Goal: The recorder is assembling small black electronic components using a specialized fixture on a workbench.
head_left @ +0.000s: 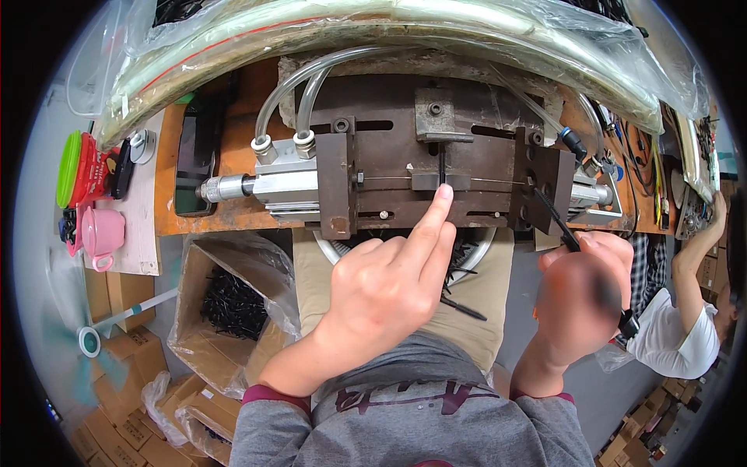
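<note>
My left hand (389,280) reaches over the front of a dark metal fixture (389,167). Its index finger is stretched out, the tip touching the near end of a thin black rod (442,159) at a small central block (424,181). The other fingers are bent; the thumb is hidden. On the right, my right hand (583,288) is closed around a black rod-like piece (552,210), which slants up toward the fixture's right plate (542,191). A blurred patch covers part of this hand. Another black end (627,323) shows beside its wrist side.
Metal cylinders with clear hoses (292,86) flank the fixture. Black pieces fill a lined carton (233,303) at lower left; a loose one (464,309) lies over my lap. A pink cup (103,233) stands left, near a fan (89,341). Another person (677,342) sits right.
</note>
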`<state>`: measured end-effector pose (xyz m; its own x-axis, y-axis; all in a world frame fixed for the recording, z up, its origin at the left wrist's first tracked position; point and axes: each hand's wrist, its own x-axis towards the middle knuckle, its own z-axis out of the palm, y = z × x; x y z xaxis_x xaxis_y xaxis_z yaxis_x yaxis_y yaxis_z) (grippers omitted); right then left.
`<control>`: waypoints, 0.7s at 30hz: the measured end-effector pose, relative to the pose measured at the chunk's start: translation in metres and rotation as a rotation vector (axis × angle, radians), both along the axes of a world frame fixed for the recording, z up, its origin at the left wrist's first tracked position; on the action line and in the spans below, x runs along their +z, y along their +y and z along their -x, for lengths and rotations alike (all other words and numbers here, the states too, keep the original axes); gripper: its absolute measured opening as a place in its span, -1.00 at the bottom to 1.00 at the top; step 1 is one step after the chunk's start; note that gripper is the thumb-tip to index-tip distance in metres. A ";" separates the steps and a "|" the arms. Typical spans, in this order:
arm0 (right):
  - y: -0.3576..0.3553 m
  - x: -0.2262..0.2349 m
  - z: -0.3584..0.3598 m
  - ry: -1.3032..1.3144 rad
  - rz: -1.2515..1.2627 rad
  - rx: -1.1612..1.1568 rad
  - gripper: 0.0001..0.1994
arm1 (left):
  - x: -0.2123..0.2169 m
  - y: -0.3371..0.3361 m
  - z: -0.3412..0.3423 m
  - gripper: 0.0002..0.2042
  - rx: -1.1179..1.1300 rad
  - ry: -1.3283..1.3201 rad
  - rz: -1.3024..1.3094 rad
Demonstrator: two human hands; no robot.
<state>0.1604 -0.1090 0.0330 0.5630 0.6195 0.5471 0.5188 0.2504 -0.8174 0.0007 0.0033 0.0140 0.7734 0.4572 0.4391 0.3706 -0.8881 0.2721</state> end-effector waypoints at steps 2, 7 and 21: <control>-0.003 0.001 0.000 -0.031 0.019 -0.041 -0.77 | 0.001 0.001 -0.002 -0.77 0.016 -0.007 0.022; -0.006 0.003 0.000 -0.422 0.117 -0.151 -0.66 | 0.001 0.001 -0.001 -0.75 0.014 0.004 0.047; 0.016 -0.007 0.009 -0.811 0.070 0.099 -0.64 | 0.025 -0.010 0.010 -0.63 -0.208 -0.444 0.722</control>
<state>0.1516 -0.0931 0.0261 -0.0498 0.6930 0.7193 0.9335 0.2884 -0.2132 -0.0092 -0.0070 0.0394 0.6984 0.6085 0.3768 -0.0538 -0.4803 0.8755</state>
